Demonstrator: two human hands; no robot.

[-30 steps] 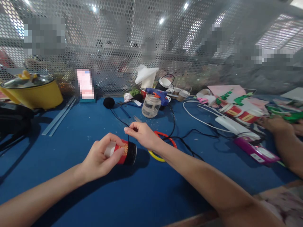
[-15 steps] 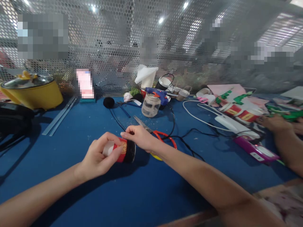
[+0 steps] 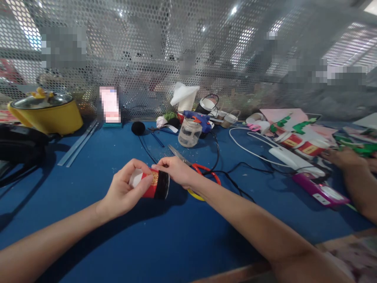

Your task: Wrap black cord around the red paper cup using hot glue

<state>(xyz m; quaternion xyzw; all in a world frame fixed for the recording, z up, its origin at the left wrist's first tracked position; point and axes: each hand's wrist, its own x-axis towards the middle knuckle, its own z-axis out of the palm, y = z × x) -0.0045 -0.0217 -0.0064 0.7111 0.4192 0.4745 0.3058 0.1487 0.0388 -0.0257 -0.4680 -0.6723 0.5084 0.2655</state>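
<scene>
A: What do the two hands hold?

B: The left hand (image 3: 123, 190) is closed around a small red paper cup (image 3: 150, 184), which lies on its side above the blue worktop (image 3: 88, 169), a little left of the middle and near to the person. The white inside of the cup looks to the left. The right end is covered with black yarn (image 3: 161, 184).

A: And the right hand?

B: The right hand (image 3: 176, 171) is on top of the black part of the cup. Its fingertips (image 3: 157, 167) are pinched narrow there. I think they hold the thin black thread, but I cannot tell this for sure.

A: What lies close to them?

B: Just behind the right hand lie scissors with a red and yellow handle (image 3: 203, 177); the blades point to the far left. A black cable (image 3: 232, 173) runs beside them. Farther away stand a clear jar (image 3: 190, 132) and a blue glue gun (image 3: 198, 118), and a black pompom (image 3: 138, 127) is to the left of the jar.

A: Something at the edges?

B: At the far left there is a yellow pot (image 3: 48, 114) with a lid. At the right, the hand of another person (image 3: 343, 157) rests near red cups with green paper (image 3: 297, 143) and a pink phone (image 3: 319, 188). A perforated metal screen (image 3: 188, 59) closes the far side.
</scene>
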